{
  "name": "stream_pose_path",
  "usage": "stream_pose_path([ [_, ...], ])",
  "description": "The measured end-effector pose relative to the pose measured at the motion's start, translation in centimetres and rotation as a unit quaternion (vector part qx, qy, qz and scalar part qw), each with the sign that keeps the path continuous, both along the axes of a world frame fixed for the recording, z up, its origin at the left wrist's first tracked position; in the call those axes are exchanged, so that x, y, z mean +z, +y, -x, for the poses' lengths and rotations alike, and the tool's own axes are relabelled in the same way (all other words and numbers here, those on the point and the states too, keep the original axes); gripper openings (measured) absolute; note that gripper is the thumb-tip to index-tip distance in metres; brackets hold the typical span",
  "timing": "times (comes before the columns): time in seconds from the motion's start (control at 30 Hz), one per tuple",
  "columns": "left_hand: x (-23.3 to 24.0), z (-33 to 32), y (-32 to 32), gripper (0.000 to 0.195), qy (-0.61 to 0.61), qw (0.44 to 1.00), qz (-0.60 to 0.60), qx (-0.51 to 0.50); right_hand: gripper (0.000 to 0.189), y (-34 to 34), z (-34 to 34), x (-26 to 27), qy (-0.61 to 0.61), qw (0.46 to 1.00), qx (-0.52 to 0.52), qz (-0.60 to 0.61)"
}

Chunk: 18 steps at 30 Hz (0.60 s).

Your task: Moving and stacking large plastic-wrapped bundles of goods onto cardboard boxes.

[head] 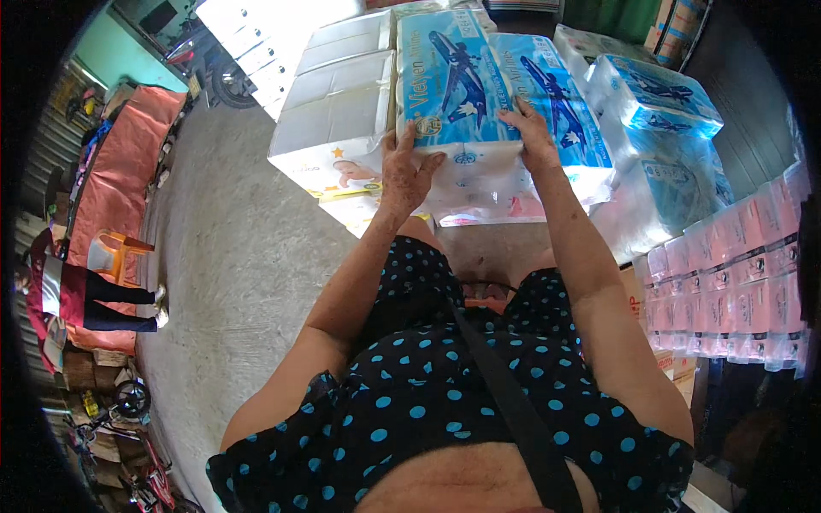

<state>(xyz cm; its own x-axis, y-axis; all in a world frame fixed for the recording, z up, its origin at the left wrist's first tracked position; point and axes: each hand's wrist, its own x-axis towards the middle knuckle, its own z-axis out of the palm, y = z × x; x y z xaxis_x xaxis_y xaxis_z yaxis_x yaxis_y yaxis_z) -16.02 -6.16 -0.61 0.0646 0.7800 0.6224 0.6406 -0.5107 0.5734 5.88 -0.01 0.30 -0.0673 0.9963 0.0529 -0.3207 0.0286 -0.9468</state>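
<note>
A plastic-wrapped pack of paper rolls or tissue [449,83], its blue top printed with an airplane and writing, lies on a stack in front of me. My left hand [409,170] grips its near left corner, fingers on the top edge and thumb against the white front. At the near right corner, my right hand [535,134] presses on the pack's side and top. A second blue airplane pack [555,102] sits close against it on the right. White cartons with a baby picture [340,147] stand along its left side. The undersides of both hands are hidden.
More wrapped packs [673,96] are piled at the right, near pink packs in clear plastic [731,282]. Concrete floor [224,224] stretches left. Beyond it are a person [70,282], an orange plastic chair [115,256], a reddish tarp [122,167] and a bicycle [154,474].
</note>
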Motion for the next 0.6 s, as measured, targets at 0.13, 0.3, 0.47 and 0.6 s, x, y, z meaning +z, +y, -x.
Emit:
stream_pose_path([
  [0.13, 0.1, 0.0, 0.6, 0.064, 0.06, 0.998, -0.018, 0.016, 0.056, -0.1, -0.2, -0.2, 0.003, 0.999, -0.03, -0.029],
  [0.3, 0.2, 0.2, 0.7, 0.064, 0.064, 0.997, -0.031, 0.006, 0.056, -0.1, 0.3, -0.1, 0.006, 0.999, -0.042, -0.03],
  [0.47, 1.1, 0.2, 1.5, 0.063, 0.073, 0.996, -0.035, 0.033, 0.048, 3.0, 0.4, 0.2, -0.037, 0.997, -0.07, -0.017],
  [0.6, 1.1, 1.8, 1.1, 0.064, 0.011, 0.999, -0.037, -0.012, 0.034, 1.6, 1.4, 0.4, -0.272, 0.939, -0.141, -0.155],
])
